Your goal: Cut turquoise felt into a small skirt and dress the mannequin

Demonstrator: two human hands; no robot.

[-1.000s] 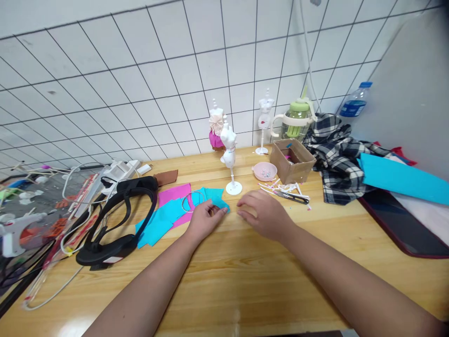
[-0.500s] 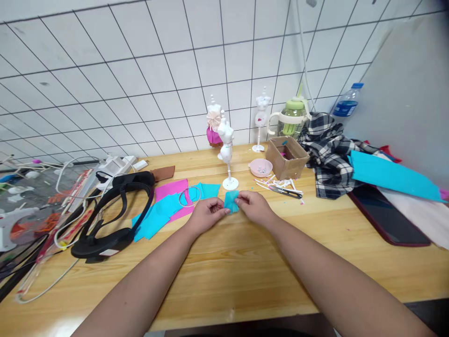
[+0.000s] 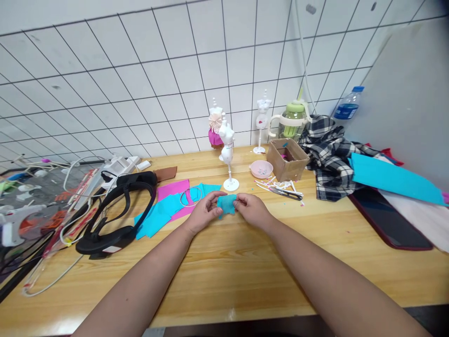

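Observation:
Between my two hands is a small teal piece of fabric (image 3: 227, 204), held just above the wooden table. My left hand (image 3: 206, 211) pinches its left edge between thumb and fingers. On the other side, my right hand (image 3: 253, 209) grips the right edge. Directly behind the fabric stands a small white mannequin (image 3: 228, 145) on a round base. Left of my left hand, blue fabric pieces (image 3: 157, 215) and a magenta piece (image 3: 172, 189) lie overlapped, with a thin hoop (image 3: 191, 196) on top.
A pink dish (image 3: 261, 169), cardboard box (image 3: 287, 161) and thread snips (image 3: 287, 193) among white scraps sit at the right. Two more mannequins stand behind, one in a magenta skirt (image 3: 214, 136). A black headset strap (image 3: 115, 220) lies left; a phone (image 3: 391, 220) lies right.
The teal fabric has turned and spread wider between my hands, its left part shifting toward my left fingers. Both hands stay on it. The camera view has tilted slightly.

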